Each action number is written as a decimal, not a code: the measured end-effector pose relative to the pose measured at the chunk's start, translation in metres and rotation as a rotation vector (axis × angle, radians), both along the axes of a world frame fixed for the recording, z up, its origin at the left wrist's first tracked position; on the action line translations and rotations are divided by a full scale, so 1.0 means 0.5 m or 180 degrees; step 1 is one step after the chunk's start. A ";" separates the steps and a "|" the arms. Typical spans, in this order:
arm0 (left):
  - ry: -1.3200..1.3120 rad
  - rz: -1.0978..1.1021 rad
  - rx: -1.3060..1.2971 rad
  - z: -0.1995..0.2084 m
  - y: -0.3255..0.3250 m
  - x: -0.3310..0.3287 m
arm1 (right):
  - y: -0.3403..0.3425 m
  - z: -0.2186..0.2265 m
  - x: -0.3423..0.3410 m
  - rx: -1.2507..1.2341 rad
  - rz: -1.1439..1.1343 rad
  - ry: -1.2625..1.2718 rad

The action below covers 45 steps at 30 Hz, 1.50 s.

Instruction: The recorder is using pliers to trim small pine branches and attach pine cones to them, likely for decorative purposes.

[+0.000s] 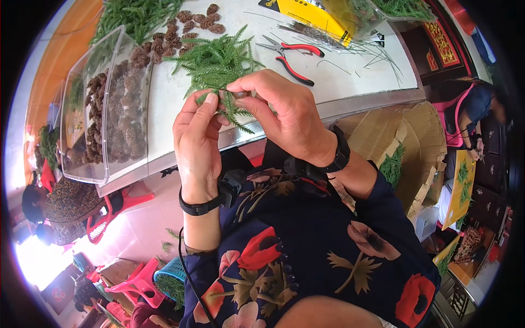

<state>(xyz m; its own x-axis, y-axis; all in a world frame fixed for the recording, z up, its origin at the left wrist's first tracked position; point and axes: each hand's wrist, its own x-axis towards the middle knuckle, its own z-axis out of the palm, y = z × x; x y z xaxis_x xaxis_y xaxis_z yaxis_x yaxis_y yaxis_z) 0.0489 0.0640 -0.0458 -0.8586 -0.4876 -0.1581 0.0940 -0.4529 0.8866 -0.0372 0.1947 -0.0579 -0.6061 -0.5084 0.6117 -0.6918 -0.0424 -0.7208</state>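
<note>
Just past the near table edge, my left hand point(199, 123) pinches a small green artificial fir sprig point(234, 115) between thumb and fingers. The sprig's tip hangs down between my two hands. My right hand point(287, 112) is closed in a pinch close beside it, thumb and forefinger at a thin dark strand that looks like wire; the fingers partly hide it. Right beyond my hands lies a loose pile of green sprigs point(219, 60). Long-nose pliers point(290, 50) with red and black handles rest to the right of that pile, jaws apart.
A clear plastic box point(112, 109) of brown pine cones stands at left, with loose cones point(197, 23) behind. Thin wires point(372, 54) and a yellow package point(311, 16) lie far right. A cardboard box point(404, 142) sits beside my right arm. Other people work at both sides.
</note>
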 end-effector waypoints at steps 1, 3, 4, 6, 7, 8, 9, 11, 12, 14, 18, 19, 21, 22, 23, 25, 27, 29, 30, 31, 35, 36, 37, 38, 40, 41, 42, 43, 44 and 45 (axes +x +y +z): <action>-0.0008 -0.0049 0.0140 0.001 -0.001 0.000 | 0.000 -0.001 0.000 -0.0027 0.0010 0.0002; -0.0016 0.0002 0.0139 0.002 -0.001 -0.001 | -0.002 -0.001 -0.001 -0.0038 0.0005 0.0008; -0.0021 0.0052 0.0140 0.002 -0.001 -0.002 | -0.002 0.000 -0.002 -0.0048 0.0000 0.0017; -0.0028 0.0110 0.0143 0.000 -0.001 -0.002 | -0.003 0.000 -0.002 -0.0056 0.0004 0.0024; -0.0007 0.0117 0.0177 -0.003 -0.002 -0.002 | -0.003 0.000 -0.002 -0.0055 0.0012 0.0027; 0.0016 0.0124 0.0212 -0.007 -0.003 -0.002 | -0.004 -0.001 -0.002 -0.0052 0.0020 0.0030; 0.0038 0.0131 0.0248 -0.008 -0.004 -0.002 | -0.004 -0.001 -0.003 -0.0050 0.0029 0.0033; 0.0015 0.0188 0.0197 -0.007 -0.005 -0.003 | -0.005 -0.002 -0.004 -0.0050 0.0021 0.0089; -0.0005 0.0244 0.0145 -0.007 -0.005 -0.003 | -0.005 -0.003 -0.006 -0.0052 0.0012 0.0148; -0.0028 0.0302 0.0094 -0.008 -0.004 -0.003 | -0.007 -0.004 -0.007 -0.0052 0.0005 0.0205; -0.0043 0.0500 -0.0173 -0.010 0.008 -0.001 | -0.012 0.001 -0.009 -0.0050 0.0022 0.0320; -0.0002 0.0551 -0.0212 -0.009 0.013 -0.002 | -0.012 0.000 -0.012 -0.0039 0.0024 0.0362; 0.0078 0.0658 -0.0286 -0.009 0.021 -0.002 | -0.012 -0.004 -0.015 -0.0015 0.0031 0.0446; 0.0077 0.0665 -0.0285 -0.011 0.022 -0.002 | -0.012 -0.003 -0.014 -0.0014 0.0038 0.0445; 0.0118 0.0729 -0.0575 -0.013 0.023 -0.002 | -0.011 0.001 -0.010 0.0005 0.0035 0.0278; 0.0202 0.0849 -0.1157 -0.017 0.024 -0.002 | -0.009 0.009 -0.003 0.0043 0.0024 -0.0053; 0.0128 0.0930 -0.1522 -0.018 0.028 -0.004 | -0.011 0.009 0.001 -0.0013 0.0052 -0.0196; -0.0027 0.1082 -0.2253 -0.018 0.032 -0.005 | -0.013 0.006 0.005 -0.0123 0.0105 -0.0486; -0.0025 0.1089 -0.2253 -0.019 0.034 -0.007 | -0.014 0.003 0.008 -0.0123 0.0111 -0.0482; -0.0009 0.1136 -0.2375 -0.021 0.036 -0.009 | -0.014 0.000 0.013 -0.0140 0.0149 -0.0740; 0.0053 0.1200 -0.2640 -0.029 0.031 -0.009 | -0.008 0.004 0.011 -0.0053 0.0275 -0.1104; 0.0079 0.1167 -0.2663 -0.033 0.027 -0.006 | -0.002 0.010 0.006 0.0065 0.0326 -0.0954; 0.0103 0.1136 -0.2689 -0.034 0.024 -0.005 | 0.002 0.018 0.002 0.0180 0.0380 -0.0806; 0.0097 0.1141 -0.2690 -0.034 0.022 -0.003 | 0.004 0.026 -0.005 0.0181 0.0386 -0.0809; 0.0119 0.1020 -0.2908 -0.031 0.019 -0.004 | 0.004 0.046 -0.027 0.0209 0.0526 -0.0443; 0.0135 0.0954 -0.3014 -0.029 0.019 -0.005 | 0.004 0.050 -0.035 0.0225 0.0589 -0.0257; 0.0140 0.0949 -0.3011 -0.026 0.021 -0.006 | 0.002 0.048 -0.040 0.0227 0.0581 -0.0256; 0.0089 0.0914 -0.3056 -0.022 0.025 -0.004 | -0.001 0.043 -0.044 0.0087 0.0658 -0.0411; 0.0037 0.0880 -0.3101 -0.018 0.029 -0.003 | -0.005 0.037 -0.047 -0.0054 0.0736 -0.0566; -0.0013 0.0853 -0.3152 -0.016 0.029 -0.002 | -0.007 0.033 -0.048 -0.0201 0.0819 -0.0717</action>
<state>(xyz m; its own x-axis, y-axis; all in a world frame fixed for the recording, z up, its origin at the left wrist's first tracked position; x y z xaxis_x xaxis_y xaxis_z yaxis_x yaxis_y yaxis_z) 0.0477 0.0787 -0.0538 -0.7026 -0.5766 0.4169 0.0804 0.5178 0.8517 -0.0612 0.1913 -0.0414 -0.5862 -0.6276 0.5123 -0.4765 -0.2443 -0.8445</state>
